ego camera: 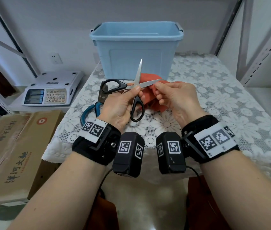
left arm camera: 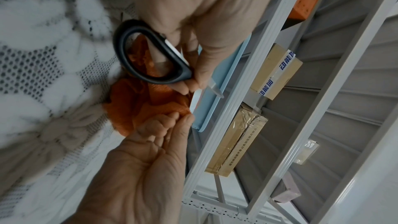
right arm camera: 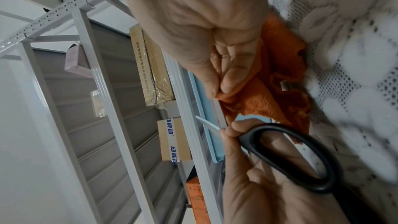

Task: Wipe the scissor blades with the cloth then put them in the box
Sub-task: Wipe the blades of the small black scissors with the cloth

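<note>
Black-handled scissors are spread wide above the lace-covered table. One blade points up and the other points right. My left hand grips them near the pivot, and one handle loop hangs below my fingers. My right hand pinches the orange cloth around the right-pointing blade, close to its tip. The rest of the cloth hangs down to the table. The light blue box stands open behind the hands at the table's far side.
A second pair of scissors with teal handles lies on the table under my left hand. An electronic scale and a cardboard carton sit to the left. Metal shelf posts rise on the right.
</note>
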